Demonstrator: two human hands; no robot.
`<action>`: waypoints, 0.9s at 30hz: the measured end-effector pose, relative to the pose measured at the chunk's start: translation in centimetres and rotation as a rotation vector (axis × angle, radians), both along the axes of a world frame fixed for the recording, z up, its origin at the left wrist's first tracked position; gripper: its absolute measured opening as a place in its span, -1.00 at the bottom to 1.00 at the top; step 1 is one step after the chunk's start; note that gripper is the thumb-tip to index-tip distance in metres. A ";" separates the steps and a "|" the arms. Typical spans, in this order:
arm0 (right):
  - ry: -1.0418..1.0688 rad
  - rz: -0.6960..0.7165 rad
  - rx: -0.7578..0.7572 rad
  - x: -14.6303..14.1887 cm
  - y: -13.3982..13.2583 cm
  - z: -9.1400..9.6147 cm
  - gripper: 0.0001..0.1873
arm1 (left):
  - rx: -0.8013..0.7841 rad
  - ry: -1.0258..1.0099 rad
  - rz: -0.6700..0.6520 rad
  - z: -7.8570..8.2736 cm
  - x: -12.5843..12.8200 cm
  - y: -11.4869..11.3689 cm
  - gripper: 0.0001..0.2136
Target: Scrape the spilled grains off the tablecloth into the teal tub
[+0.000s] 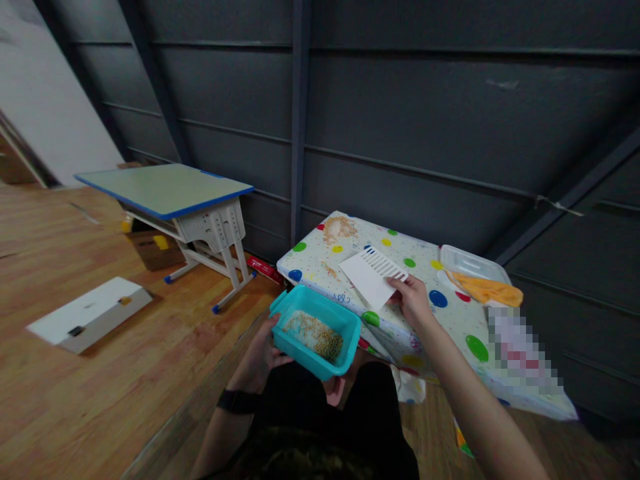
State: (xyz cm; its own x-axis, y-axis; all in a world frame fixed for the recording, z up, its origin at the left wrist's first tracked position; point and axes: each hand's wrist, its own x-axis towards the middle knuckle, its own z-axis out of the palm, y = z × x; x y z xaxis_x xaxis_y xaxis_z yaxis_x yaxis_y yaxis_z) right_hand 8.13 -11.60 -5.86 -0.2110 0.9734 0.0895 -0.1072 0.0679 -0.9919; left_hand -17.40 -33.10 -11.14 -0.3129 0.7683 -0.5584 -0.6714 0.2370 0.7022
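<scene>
My left hand [265,343] is closed on the left side of a teal plastic container [313,365], held above my lap at the table's near edge. Inside lie white and tan grains [305,327], with round greenish beans [329,345] gathered toward the right. Between the thumb and fingers of my right hand [411,298] is a thin white slotted sheet [369,277], its row of slots along the far right side. The sheet is over the table, to the right of a small scatter of grain [329,269]. A larger grain pile [339,229] lies at the far left corner.
A dotted cloth [450,330] covers the table. At its right are a clear plastic tray [477,264], an orange cloth [487,288] and a blurred-out packet [523,353]. A dark panelled wall [400,147] stands behind. Leftward are a desk [165,187] and a white case [90,313].
</scene>
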 end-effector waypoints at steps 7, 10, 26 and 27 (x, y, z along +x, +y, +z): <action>0.185 -0.057 -0.019 0.4 0.3 -0.1 -0.83 | -0.016 0.069 -0.032 0.1 0.2 -0.1 -0.50; 0.185 -0.035 -0.026 0.4 0.1 0.0 -0.84 | 0.037 0.073 -0.040 0.2 0.4 -0.3 -0.53; -0.036 0.009 0.031 -0.2 0.1 -0.1 -0.75 | 0.049 0.086 -0.027 0.7 0.6 -0.5 -0.51; -0.037 0.004 0.028 -0.2 0.1 -0.1 -0.76 | 0.041 0.086 -0.027 0.6 0.6 -0.4 -0.50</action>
